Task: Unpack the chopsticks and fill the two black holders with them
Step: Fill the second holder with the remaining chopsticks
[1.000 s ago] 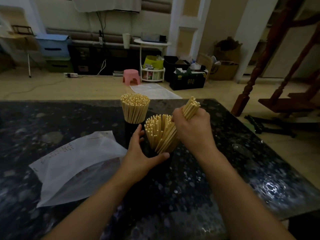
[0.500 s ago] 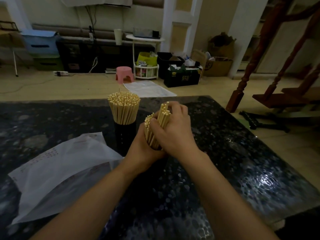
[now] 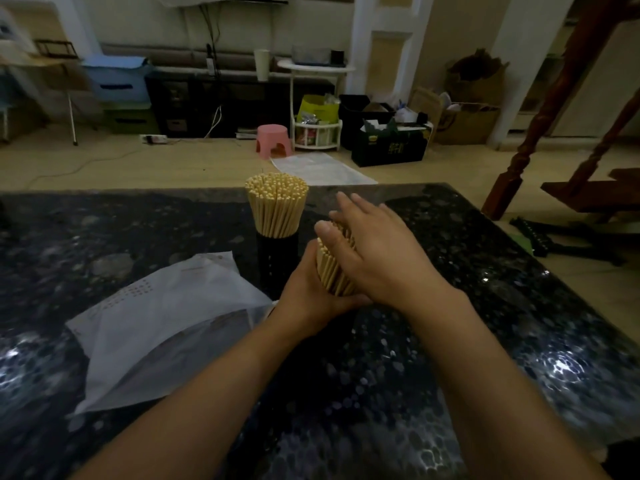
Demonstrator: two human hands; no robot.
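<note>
A black holder [image 3: 277, 252] stands on the dark table, packed with pale wooden chopsticks [image 3: 276, 207] that fan out above its rim. Just right of it a second bundle of chopsticks [image 3: 334, 271] stands upright. My left hand [image 3: 311, 296] grips this bundle at its base, where the second black holder is hidden behind my hands. My right hand [image 3: 377, 252] lies flat over the bundle's tops with straight fingers, pressing on them.
An empty white plastic bag [image 3: 162, 323] lies crumpled on the speckled black table [image 3: 450, 306] left of my arms. Beyond the far edge are a pink stool [image 3: 273, 140], boxes and a red wooden stair post [image 3: 512, 181].
My right hand let go of the bunch it held and now spreads flat over the tops. The splayed chopsticks have been gathered into one tight upright bundle, held by my left hand.
</note>
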